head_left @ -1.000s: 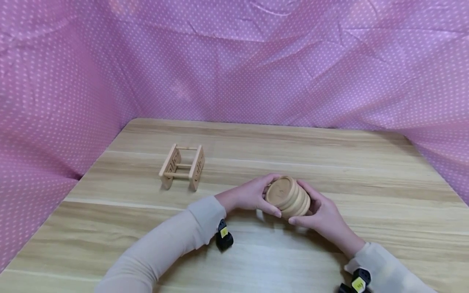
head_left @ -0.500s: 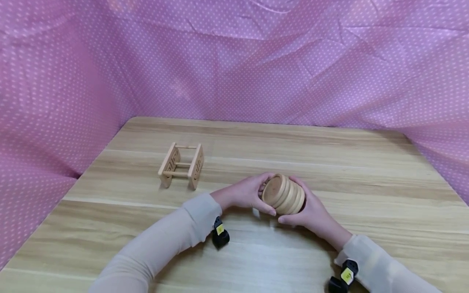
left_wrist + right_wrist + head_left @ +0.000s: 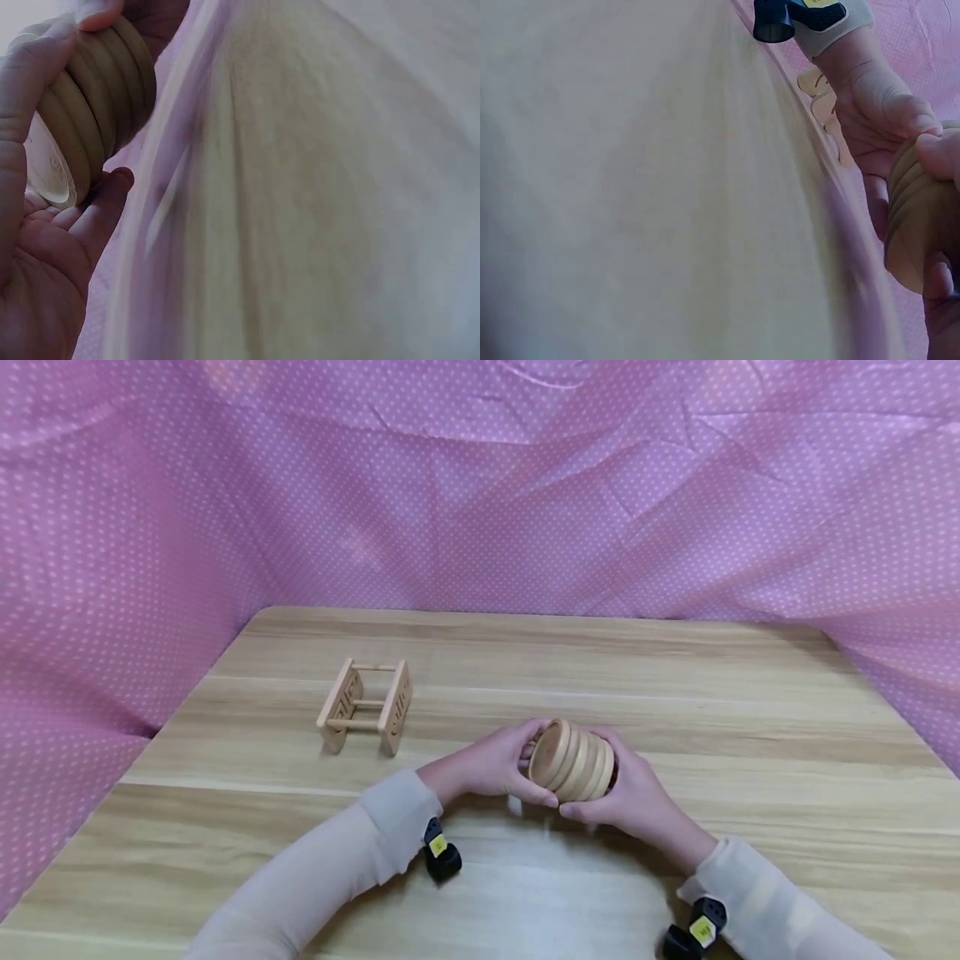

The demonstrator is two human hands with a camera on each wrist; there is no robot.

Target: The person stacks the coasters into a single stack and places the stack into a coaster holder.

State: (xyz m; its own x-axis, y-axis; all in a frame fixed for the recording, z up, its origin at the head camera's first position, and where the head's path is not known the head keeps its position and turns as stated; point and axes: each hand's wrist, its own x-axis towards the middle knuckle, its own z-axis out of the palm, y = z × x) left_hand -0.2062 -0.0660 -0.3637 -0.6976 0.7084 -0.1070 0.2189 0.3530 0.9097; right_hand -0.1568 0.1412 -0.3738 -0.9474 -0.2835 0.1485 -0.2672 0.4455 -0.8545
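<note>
A stack of several round wooden coasters [image 3: 581,767] is held tilted on its side above the table, right of centre in the head view. My left hand [image 3: 491,766] grips its left end, thumb at the near side and fingers behind. Around the right end curls my right hand [image 3: 636,789], its thumb close to the left thumb. The outermost coaster's recessed face looks left. In the left wrist view the coasters [image 3: 97,94] press together rim to rim. The right wrist view catches only part of the stack [image 3: 911,217], cut by the frame edge.
A small wooden rack [image 3: 395,706], with two cut-out side panels joined by thin rods, stands on the table [image 3: 675,693] at the left, beyond my left forearm. Pink dotted cloth [image 3: 480,502] hangs around the table's back and sides.
Both hands have shifted slightly left with the coaster stack. The stack has turned, so its end face points more to the left and its rims show more. The rack stays put.
</note>
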